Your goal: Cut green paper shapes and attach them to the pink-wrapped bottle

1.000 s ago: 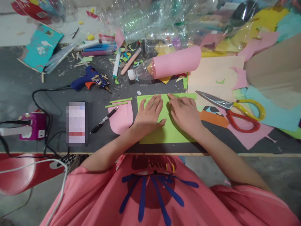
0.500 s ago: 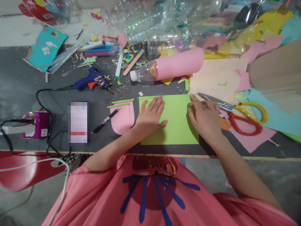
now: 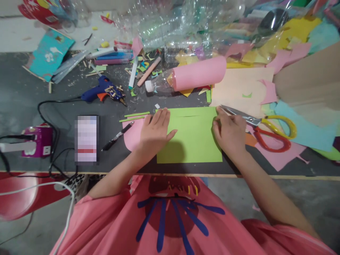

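Note:
A light-green sheet of paper (image 3: 195, 138) lies flat on the dark table in front of me, with a thin dark line near its upper edge. My left hand (image 3: 155, 129) rests palm down, fingers stretched, over the sheet's left edge and part of a pink paper piece (image 3: 130, 139). At the upper right corner, my right hand (image 3: 230, 129) has curled fingers gripping the sheet's edge. Scissors (image 3: 259, 122) with yellow and red handles lie just right of that hand. Two thin green strips (image 3: 134, 116) and a black pen (image 3: 117, 137) are on the left.
A bottle wrapped in pink paper (image 3: 199, 73) lies behind the sheet. Further left are a blue glue gun (image 3: 103, 90), a phone (image 3: 86, 139) and a purple box (image 3: 38, 141) with cables. Markers, paper scraps and clear plastic bottles (image 3: 180, 21) crowd the back.
My left hand has slid left across the green sheet to its left edge, uncovering the dark line near the top. The right hand stays at the upper right corner.

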A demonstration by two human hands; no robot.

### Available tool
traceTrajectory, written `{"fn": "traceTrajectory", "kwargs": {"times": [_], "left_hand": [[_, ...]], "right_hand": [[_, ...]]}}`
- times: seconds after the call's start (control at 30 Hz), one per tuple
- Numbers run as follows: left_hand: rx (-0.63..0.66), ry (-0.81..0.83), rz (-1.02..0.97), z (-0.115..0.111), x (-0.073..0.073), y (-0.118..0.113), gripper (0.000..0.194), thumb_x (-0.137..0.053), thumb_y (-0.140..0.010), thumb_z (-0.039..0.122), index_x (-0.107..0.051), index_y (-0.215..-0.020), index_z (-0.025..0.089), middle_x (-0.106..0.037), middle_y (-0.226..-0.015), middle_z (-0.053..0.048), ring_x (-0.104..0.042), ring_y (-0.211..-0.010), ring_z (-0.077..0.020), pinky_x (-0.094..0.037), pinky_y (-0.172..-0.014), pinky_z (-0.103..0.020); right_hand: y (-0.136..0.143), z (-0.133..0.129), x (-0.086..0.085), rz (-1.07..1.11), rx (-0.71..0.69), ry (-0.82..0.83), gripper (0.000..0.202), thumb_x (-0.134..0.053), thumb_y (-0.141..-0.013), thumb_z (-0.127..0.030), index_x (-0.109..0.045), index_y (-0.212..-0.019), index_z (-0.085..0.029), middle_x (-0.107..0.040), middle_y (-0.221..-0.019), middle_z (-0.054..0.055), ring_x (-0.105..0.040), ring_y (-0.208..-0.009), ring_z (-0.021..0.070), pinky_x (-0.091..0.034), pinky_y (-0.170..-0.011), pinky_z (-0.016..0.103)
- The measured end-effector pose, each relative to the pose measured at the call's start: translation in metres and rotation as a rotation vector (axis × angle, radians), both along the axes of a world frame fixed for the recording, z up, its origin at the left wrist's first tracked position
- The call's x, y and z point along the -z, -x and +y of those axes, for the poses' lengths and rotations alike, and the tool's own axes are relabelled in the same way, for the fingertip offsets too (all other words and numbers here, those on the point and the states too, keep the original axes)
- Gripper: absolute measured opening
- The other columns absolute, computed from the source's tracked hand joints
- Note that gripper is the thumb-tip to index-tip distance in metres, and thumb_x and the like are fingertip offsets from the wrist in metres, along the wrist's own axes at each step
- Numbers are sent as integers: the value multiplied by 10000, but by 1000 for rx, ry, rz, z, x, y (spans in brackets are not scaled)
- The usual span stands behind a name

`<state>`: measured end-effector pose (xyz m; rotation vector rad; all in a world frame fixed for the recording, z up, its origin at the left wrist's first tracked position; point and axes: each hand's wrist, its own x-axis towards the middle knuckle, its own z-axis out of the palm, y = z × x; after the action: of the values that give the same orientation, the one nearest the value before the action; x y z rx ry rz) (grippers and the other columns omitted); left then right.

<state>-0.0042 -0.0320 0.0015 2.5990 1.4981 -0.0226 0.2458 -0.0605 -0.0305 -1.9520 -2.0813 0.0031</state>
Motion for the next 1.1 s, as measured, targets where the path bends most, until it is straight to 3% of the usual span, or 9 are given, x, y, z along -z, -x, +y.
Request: {"fn": "traceTrajectory", "kwargs": {"times": [0.37, 0.5, 0.6, 0.73, 0.87, 1.1], "left_hand": [[-3, -88, 11, -5, -4, 24, 571, -340, -959, 448, -481, -1370, 77, -526, -1394, -206, -489, -1299, -331, -411, -1020, -482], [-20, -90, 32, -6, -7, 15, 545, -350, -956, 444, -521, -1340, 97, -535, -1368, -236, -499, -1272, -378, -416, -999, -531], [-27, -72, -16, -6, -8, 5, 557, -370, -950, 439, -522, -1327, 58, -529, -1364, -258, -480, -1288, -388, -371, -1045, -565], [61, 1, -41, 0, -5, -13, 551, -347, -963, 396, -493, -1338, 20, -501, -1405, -238, -464, -1319, -341, -358, -1087, -519], [155, 60, -46, 10, 1, -27, 501, -350, -964, 306, -446, -1372, 31, -487, -1435, -191, -448, -1342, -287, -374, -1083, -430], [109, 43, -64, 13, 3, -27, 479, -342, -965, 338, -479, -1344, 79, -503, -1416, -192, -476, -1306, -285, -391, -1046, -423]], "right_hand": [[1, 0, 0, -49, -25, -49, 331, -424, -896, -243, -550, -1191, -162, -719, -1061, 122, -578, -862, 277, -429, -833, 450], [6, -1, -4, -64, -84, -119, 274, -442, -844, -139, -582, -1074, -189, -668, -1232, 120, -579, -1042, 289, -374, -995, 514], [19, 2, -5, -41, -161, -108, 323, -415, -791, -54, -590, -1022, -197, -681, -1212, 101, -569, -1097, 276, -325, -1057, 528], [45, 14, -5, 5, -288, 34, 283, -386, -812, -51, -595, -973, -153, -644, -1257, 151, -565, -1075, 270, -399, -977, 472], [66, 23, -7, -45, -369, 90, 261, -397, -822, -57, -605, -961, -130, -630, -1286, 157, -573, -918, 265, -439, -865, 425], [66, 20, -11, -79, -342, 90, 265, -380, -862, -83, -595, -1007, -138, -619, -1305, 147, -551, -927, 276, -393, -860, 438]]}}
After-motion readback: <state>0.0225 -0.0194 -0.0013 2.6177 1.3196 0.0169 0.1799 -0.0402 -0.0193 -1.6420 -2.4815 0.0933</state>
